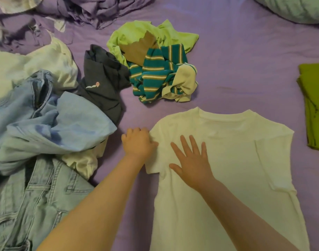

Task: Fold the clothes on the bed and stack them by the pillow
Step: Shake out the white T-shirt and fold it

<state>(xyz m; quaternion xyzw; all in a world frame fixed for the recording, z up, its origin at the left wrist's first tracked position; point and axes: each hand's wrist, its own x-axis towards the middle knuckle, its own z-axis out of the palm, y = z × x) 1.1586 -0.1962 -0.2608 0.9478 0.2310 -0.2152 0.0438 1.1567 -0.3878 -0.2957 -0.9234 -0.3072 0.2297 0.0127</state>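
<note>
A white T-shirt (227, 169) lies spread flat on the purple bed sheet (236, 60), its neck pointing away from me and its right sleeve folded in over the body. My left hand (137, 142) grips the edge of its left sleeve with curled fingers. Flat on the shirt's chest, with fingers spread, rests my right hand (189, 162). A folded olive-green garment (314, 105) sits at the right edge. The pale pillow (296, 9) shows at the top right corner.
Unfolded clothes crowd the left: a denim jacket (28, 196), a light blue shirt (52, 129), a dark navy garment (104, 82) and pale fabric (28, 67). A teal striped top (158, 73) and a lime-green garment (146, 33) lie beyond the shirt. Crumpled purple bedding (91, 9) is at the top.
</note>
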